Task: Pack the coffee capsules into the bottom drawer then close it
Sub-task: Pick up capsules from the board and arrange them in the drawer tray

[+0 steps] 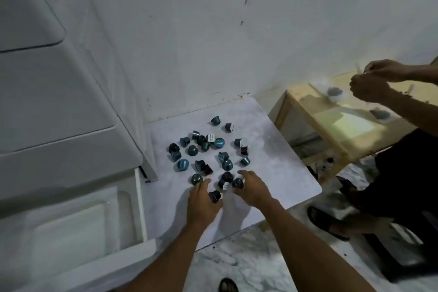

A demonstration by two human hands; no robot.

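Fingers (201, 185) of the left hand (203, 201) are bent and a little apart over the near edge of the scatter. The nearest capsule (215, 195) lies against the thumb, and I cannot tell whether it is gripped. On the right hand (254, 193) the fingers curl round a capsule (237, 183). The other capsules (206, 147) lie scattered mid-frame on the white tabletop (272, 161), many tipped on their sides. The drawer (141, 211) stands open at lower left, and no capsule shows in it. The likely trouble is raking up too many at once, so that one slips free over the gap to the drawer and drops to the floor (248, 263). Those lying on their sides, nudged by a wrist, could roll off the near edge.
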